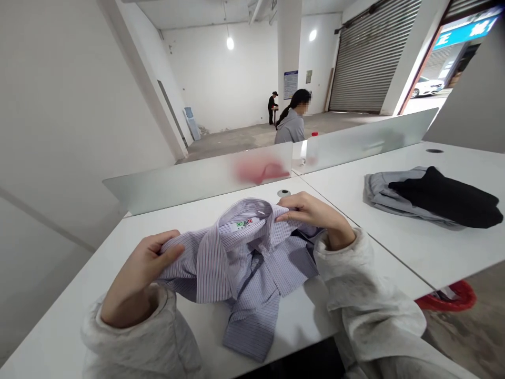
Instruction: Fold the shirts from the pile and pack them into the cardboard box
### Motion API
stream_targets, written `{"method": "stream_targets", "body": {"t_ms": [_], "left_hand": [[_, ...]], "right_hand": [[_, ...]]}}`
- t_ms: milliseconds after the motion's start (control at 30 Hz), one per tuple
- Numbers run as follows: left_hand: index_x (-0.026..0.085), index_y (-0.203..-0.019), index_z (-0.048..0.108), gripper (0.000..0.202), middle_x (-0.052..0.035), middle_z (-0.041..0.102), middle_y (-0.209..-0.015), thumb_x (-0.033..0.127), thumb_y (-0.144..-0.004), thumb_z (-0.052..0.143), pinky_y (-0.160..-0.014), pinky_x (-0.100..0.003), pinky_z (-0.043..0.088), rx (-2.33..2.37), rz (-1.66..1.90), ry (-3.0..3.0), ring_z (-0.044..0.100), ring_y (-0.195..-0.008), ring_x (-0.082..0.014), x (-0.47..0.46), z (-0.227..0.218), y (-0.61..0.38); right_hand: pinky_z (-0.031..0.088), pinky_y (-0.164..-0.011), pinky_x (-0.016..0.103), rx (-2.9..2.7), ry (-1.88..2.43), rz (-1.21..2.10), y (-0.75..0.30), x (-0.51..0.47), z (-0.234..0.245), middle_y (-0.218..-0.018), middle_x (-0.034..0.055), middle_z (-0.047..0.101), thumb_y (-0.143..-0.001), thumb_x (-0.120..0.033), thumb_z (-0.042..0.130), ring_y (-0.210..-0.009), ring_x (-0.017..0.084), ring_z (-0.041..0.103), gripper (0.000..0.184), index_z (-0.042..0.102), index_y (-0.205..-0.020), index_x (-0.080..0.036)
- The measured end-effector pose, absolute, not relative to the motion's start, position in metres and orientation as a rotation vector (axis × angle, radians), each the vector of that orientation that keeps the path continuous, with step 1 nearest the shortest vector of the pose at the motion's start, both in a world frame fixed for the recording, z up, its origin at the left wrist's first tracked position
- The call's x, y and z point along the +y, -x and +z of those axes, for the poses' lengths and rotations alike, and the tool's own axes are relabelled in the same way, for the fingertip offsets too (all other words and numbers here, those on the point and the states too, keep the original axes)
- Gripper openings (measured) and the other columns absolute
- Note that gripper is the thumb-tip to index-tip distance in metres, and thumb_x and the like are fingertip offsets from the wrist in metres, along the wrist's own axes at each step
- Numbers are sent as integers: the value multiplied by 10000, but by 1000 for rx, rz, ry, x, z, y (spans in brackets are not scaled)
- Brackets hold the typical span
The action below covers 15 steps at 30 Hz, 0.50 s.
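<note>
A striped collared shirt (213, 263), white with thin dark lines, is held up over the white table (205, 342). Its collar stands open, and a label (244, 223) shows inside the neck. My left hand (152, 260) pinches the shirt at the left shoulder, thumb on top. Near the right side of the collar, my right hand (305, 210) grips the cloth between thumb and fingers. The lower part of the shirt hangs bunched, with folded ends reaching toward the table's near edge. The fingertips under the cloth are hidden.
Folded grey and black clothes (445, 197) lie on the table at right. A frosted divider (189, 179) runs along the back, a blurred red thing behind it. Beyond sits a person in grey (292, 126). A red bin (460, 297) stands below the right edge.
</note>
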<state>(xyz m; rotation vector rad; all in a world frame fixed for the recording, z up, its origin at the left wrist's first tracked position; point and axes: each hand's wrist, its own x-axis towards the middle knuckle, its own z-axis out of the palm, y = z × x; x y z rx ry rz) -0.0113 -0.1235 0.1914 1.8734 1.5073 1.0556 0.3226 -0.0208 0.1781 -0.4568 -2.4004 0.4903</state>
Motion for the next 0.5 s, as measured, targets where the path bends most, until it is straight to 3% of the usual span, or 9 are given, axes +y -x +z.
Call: {"method": "stream_targets", "body": {"t_ms": [133, 233, 367, 500], "left_hand": [[213, -803, 678, 222, 1, 678, -724, 421, -737, 632, -596, -219, 472, 1481, 833, -1999, 612, -672, -163, -144, 192, 13], [233, -774, 681, 244, 3, 701, -759, 457, -768, 585, -659, -214, 470, 1685, 927, -2031, 627, -727, -170, -155, 187, 14], [250, -695, 653, 318, 27, 677, -689, 539, -762, 540, -586, -209, 446, 1949, 1092, -2021, 595, -651, -158, -165, 185, 13], [262, -632, 637, 381, 46, 578, -522, 626, -702, 551, -451, -231, 363, 2138, 1316, -1959, 474, -476, -136, -182, 199, 1]], "right_hand": [[427, -689, 235, -2433, 413, 533, -331, -31, 184, -838, 47, 660, -890, -443, 519, -748, 133, 584, 330, 672, -940, -155], [448, -753, 237, -2451, 408, 534, -334, -42, 187, -969, 63, 686, -895, -431, 518, -854, 150, 623, 361, 654, -1104, -170], [460, -765, 230, -2407, 438, 433, -332, -57, 190, -989, 53, 702, -911, -417, 497, -854, 149, 645, 366, 639, -1168, -199], [470, -729, 233, -2328, 493, 257, -329, -69, 207, -982, 35, 711, -906, -430, 502, -810, 159, 657, 351, 650, -1156, -233]]}}
